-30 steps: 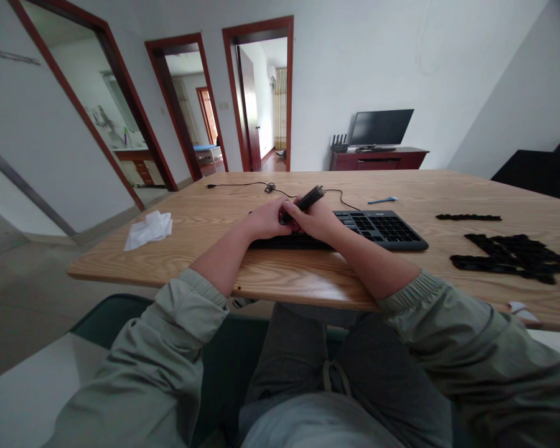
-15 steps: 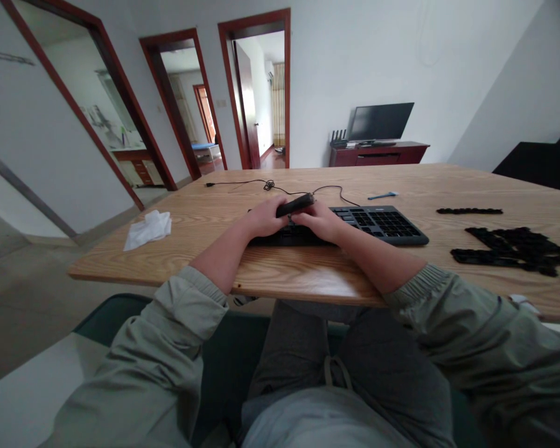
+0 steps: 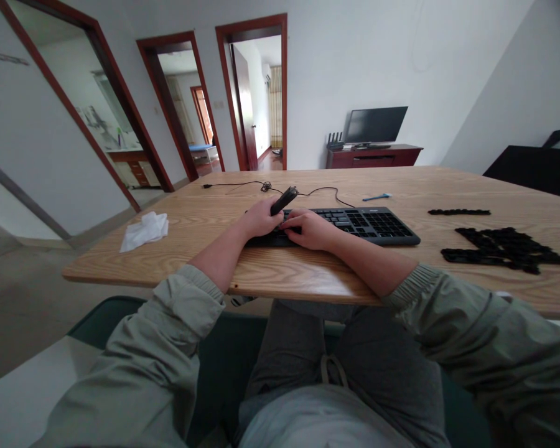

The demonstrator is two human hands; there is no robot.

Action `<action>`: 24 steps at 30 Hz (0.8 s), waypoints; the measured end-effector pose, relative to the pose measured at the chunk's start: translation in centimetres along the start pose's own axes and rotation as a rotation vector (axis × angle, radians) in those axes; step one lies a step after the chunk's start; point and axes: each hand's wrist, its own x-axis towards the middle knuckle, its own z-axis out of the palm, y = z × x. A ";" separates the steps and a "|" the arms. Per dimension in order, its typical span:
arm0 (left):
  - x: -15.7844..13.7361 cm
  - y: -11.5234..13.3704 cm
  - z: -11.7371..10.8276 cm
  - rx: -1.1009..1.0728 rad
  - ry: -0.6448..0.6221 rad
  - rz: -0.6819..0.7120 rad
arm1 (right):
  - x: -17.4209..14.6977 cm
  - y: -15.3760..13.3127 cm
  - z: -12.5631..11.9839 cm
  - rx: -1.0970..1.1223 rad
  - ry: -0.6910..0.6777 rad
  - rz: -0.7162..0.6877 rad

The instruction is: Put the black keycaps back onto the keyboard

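Observation:
A black keyboard (image 3: 386, 225) lies near the table's front edge, its left part largely covered by my hands. My left hand (image 3: 260, 219) is closed around a black stick-shaped tool (image 3: 284, 200), which slants up to the right above the keys; its tip is too small to make out. Over the left half of the keyboard, my right hand (image 3: 310, 229) has its fingers bent and pressed together at the keys, close to the left fingers. Whatever sits between those right fingertips is hidden.
Small black pieces lie in a heap (image 3: 508, 249) and a row (image 3: 460, 212) on the right. Behind the keyboard are a blue tool (image 3: 377, 197) and a knotted cable (image 3: 266, 186). A crumpled white tissue (image 3: 145, 231) rests at the left edge of the wooden table (image 3: 205, 242).
The black tool in my left hand has tipped more upright. My right hand has moved away from its end, down and left onto the keys. The whole view has shifted slightly.

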 end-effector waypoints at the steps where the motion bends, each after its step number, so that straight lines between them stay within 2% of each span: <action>1: -0.1 0.1 0.0 -0.010 0.003 -0.024 | 0.0 0.0 0.0 -0.004 0.004 0.002; 5: -0.2 0.5 0.0 -0.039 0.004 -0.091 | 0.1 -0.2 0.0 0.005 0.013 0.011; 11: -0.1 0.8 0.1 -0.020 0.021 -0.088 | 0.0 0.0 0.1 0.010 0.018 -0.011; 17: 0.1 0.0 0.3 -0.067 0.036 -0.072 | 0.1 0.4 0.4 0.014 0.036 -0.042; 24: 0.2 -0.5 0.7 -0.221 -0.005 -0.114 | 0.2 0.1 0.1 0.004 0.013 -0.052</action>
